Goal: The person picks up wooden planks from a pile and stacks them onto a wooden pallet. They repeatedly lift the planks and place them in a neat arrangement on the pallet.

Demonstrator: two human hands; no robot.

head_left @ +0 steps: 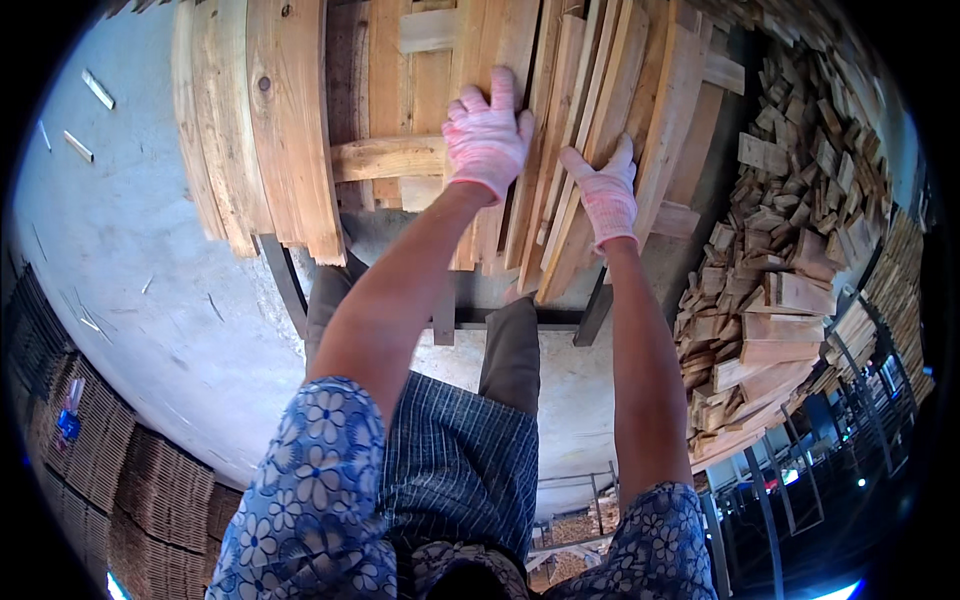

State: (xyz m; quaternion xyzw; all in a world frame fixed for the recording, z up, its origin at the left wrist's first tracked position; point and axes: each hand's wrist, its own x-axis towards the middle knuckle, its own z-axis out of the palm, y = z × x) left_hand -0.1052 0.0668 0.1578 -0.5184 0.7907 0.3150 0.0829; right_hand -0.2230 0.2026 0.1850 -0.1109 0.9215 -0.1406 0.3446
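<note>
My left hand point(487, 137), in a pink-and-white glove, rests with outstretched fingers on a pale wooden plank point(492, 38). To its right, several narrow boards point(557, 125) lie side by side, some tilted on edge. Over these boards is my right hand point(606, 200), in a matching glove, its thumb spread away from the fingers; the fingertips are partly hidden. Neither hand is visibly closed round a board. Beneath the planks, a wooden crosspiece point(390, 157) shows through a gap, and a dark metal stand point(285, 285) carries the load.
Wide planks point(290, 120) lie at the left of the stand. A large heap of wood offcuts point(775, 240) rises on the right. Splinters point(98, 90) are scattered over the grey floor point(130, 200). Stacked brown slatted material point(160, 490) stands at the lower left.
</note>
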